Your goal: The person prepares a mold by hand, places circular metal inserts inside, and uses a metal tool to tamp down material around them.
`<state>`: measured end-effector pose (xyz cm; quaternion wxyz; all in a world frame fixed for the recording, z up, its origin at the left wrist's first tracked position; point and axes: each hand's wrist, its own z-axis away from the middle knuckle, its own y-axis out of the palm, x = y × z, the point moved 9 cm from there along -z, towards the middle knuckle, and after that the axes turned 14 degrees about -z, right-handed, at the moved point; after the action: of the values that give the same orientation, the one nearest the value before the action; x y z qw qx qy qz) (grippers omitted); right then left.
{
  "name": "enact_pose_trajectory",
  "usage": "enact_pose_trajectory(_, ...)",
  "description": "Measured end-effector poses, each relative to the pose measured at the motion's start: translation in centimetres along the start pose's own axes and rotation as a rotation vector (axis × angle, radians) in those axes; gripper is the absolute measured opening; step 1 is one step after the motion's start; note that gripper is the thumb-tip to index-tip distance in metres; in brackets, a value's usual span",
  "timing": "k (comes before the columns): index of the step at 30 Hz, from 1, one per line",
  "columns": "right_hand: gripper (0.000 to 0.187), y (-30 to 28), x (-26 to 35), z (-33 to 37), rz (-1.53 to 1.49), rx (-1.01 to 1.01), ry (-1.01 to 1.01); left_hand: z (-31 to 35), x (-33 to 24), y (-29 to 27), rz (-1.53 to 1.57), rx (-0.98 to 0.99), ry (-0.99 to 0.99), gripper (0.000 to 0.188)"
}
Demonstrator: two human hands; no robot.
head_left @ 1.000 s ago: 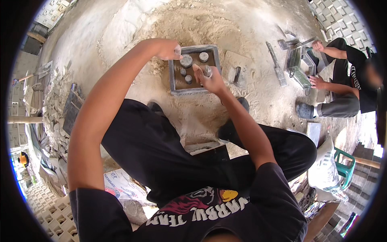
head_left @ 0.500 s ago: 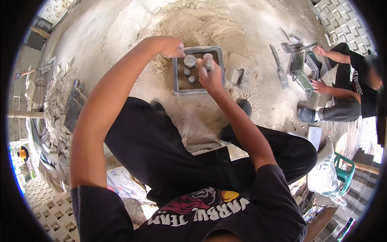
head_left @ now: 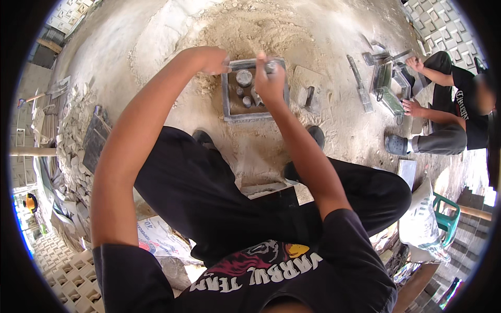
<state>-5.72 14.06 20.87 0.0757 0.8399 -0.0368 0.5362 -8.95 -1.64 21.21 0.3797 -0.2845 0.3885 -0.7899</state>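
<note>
A square grey frame mould [head_left: 227,99] lies on the ground ahead of me, with brown sandy material inside. In it stand a large round grey disc [head_left: 243,78] and two smaller round plugs, a near one [head_left: 247,101] and a farther one [head_left: 240,91]. My right hand [head_left: 270,83] is a fist over the mould's right half, thumb up, closed around a dusty grey cylindrical piece [head_left: 270,67] mostly hidden by the fingers. My left hand [head_left: 214,60] hovers at the mould's far left corner. Its fingers are blurred.
A flat board with a handle [head_left: 310,98] lies right of the mould. Farther right, a co-worker's hands [head_left: 412,108] work at a metal mould [head_left: 389,101], beside a long flat bar [head_left: 359,83]. Loose sand [head_left: 255,31] is heaped beyond; rubble [head_left: 73,151] lies left.
My right hand has risen slightly away from me and turned, its thumb now pointing up. My left hand has shifted a little left. The co-worker's hands stay at the metal mould.
</note>
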Motion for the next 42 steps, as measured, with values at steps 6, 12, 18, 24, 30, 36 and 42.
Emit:
enact_pose_trajectory(6,0.059,-0.1,1.2,1.1,-0.053,-0.117,0.253,0.2,1.2,0.5,-0.069,0.000,-0.078,0.034)
enact_pose_trajectory(12,0.055,0.6,0.0,3.0,-0.165,-0.152,0.335,1.0,-0.1,0.3,-0.020,0.041,-0.055,0.036)
enact_pose_trajectory(18,0.051,0.3,-0.1,3.9,-0.041,-0.044,0.222,1.1,-1.1,-1.5,0.041,-0.013,-0.016,0.037)
enact_pose_trajectory(24,0.047,0.6,-0.8,3.6,-0.173,0.131,0.302,0.6,-0.5,-1.0,0.038,-0.001,-0.035,0.039)
enact_pose_trajectory(30,0.034,1.6,-0.2,4.8,-0.161,0.515,0.389,0.7,1.1,0.1,0.065,0.005,-0.042,0.040)
enact_pose_trajectory(36,0.027,2.0,-3.0,5.4,-0.183,0.493,0.478,0.7,1.5,0.3,0.120,-0.007,-0.017,0.041)
enact_pose_trajectory(42,0.025,1.8,-4.4,6.6,-0.112,0.502,0.388,1.0,1.3,-0.1,0.142,-0.044,0.008,0.043)
